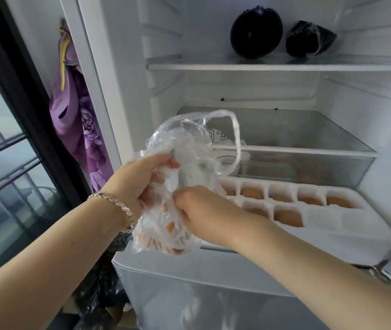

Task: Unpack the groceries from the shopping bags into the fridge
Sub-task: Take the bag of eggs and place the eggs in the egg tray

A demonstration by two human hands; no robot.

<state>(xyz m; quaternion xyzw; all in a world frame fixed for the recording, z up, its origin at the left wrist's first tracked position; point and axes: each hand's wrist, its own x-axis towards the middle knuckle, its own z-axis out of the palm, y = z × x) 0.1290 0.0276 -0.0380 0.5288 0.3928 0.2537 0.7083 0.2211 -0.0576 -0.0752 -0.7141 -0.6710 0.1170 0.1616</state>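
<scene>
I hold a clear plastic bag [185, 148] of brown eggs in front of the open fridge. My left hand [139, 179] grips the bunched upper part of the bag. My right hand [201, 208] reaches into the bag's lower part, its fingertips hidden by the plastic. Eggs [169, 227] show orange through the bag's bottom. Just behind the bag, a white foam egg tray [320, 220] sits pulled out at the fridge's front, with several eggs in its cells.
On the upper shelf [273, 66] stand a dark round eggplant [256, 32] and a wrapped purple cabbage piece [308, 39]. A clear drawer [308, 144] lies behind the tray. A purple cloth [78, 115] hangs left of the fridge; dark bags [101, 294] lie on the floor.
</scene>
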